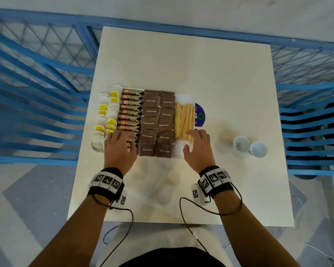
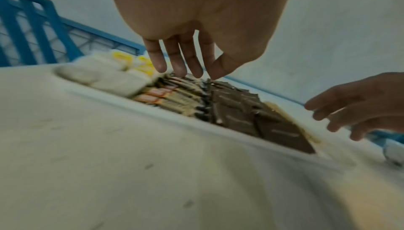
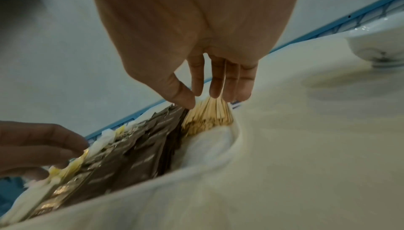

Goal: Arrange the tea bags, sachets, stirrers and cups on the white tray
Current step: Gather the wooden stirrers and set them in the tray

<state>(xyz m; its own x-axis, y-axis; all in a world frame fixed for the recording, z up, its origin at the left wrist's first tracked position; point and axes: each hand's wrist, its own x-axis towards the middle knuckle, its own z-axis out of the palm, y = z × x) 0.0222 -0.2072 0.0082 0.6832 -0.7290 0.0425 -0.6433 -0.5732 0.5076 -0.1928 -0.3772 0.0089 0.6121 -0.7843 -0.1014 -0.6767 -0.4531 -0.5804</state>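
Note:
A white tray [image 1: 183, 98] on the table holds rows, from left to right: tea bags [image 1: 106, 112] with yellow tags, stick sachets [image 1: 130, 109], brown sugar sachets [image 1: 158, 120] and wooden stirrers [image 1: 183, 120]. My left hand [image 1: 123, 139] hovers over the near stick sachets [image 2: 174, 98] with straight fingers [image 2: 159, 60], holding nothing. My right hand [image 1: 197, 143] is spread over the near ends of the stirrers [image 3: 207, 116], fingertips [image 3: 215, 92] at them; contact is unclear. Two white cups [image 1: 241, 144] [image 1: 258, 149] stand on the table right of the tray.
A purple round label [image 1: 200, 114] shows at the tray's right edge. The cream table [image 1: 181, 60] is bare behind the tray and in front of it. Blue metal racks [image 1: 37, 83] flank the table on both sides.

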